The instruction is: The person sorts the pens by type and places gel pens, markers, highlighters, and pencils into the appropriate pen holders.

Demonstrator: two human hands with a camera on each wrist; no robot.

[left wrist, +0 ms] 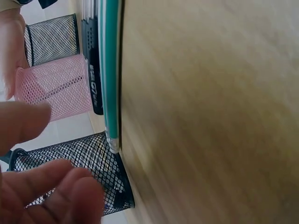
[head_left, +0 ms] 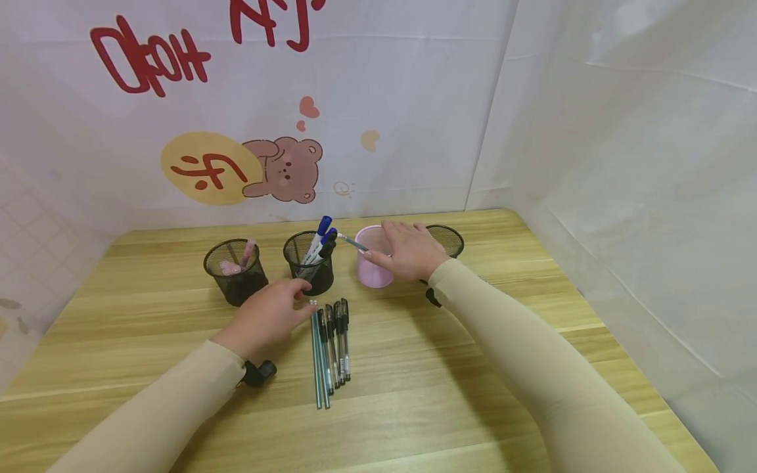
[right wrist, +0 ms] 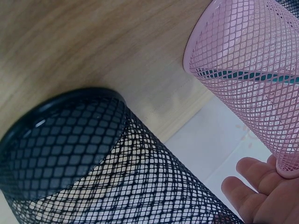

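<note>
My right hand (head_left: pixel 411 249) lies over the rim of a pink mesh pen cup (head_left: pixel 375 274), its fingers extended and the thumb near a green pencil (head_left: pixel 352 242). That pencil leans inside the cup; its lower part shows through the mesh in the right wrist view. My left hand (head_left: pixel 269 315) hovers by the eraser ends of two green pencils (head_left: pixel 319 368) lying on the table, thumb and fingers apart with nothing between them. Several black-capped pens (head_left: pixel 340 341) lie alongside those pencils. Just beyond the left hand stands a black mesh cup (head_left: pixel 320 281) with blue- and black-capped markers (head_left: pixel 319 246).
At the left, another black mesh cup (head_left: pixel 236 286) holds pink pens (head_left: pixel 245 256). A further black mesh cup (right wrist: pixel 154 172) stands right of the pink one, partly behind the right hand. White sheeting (head_left: pixel 414 131) hangs behind the wooden table (head_left: pixel 414 407).
</note>
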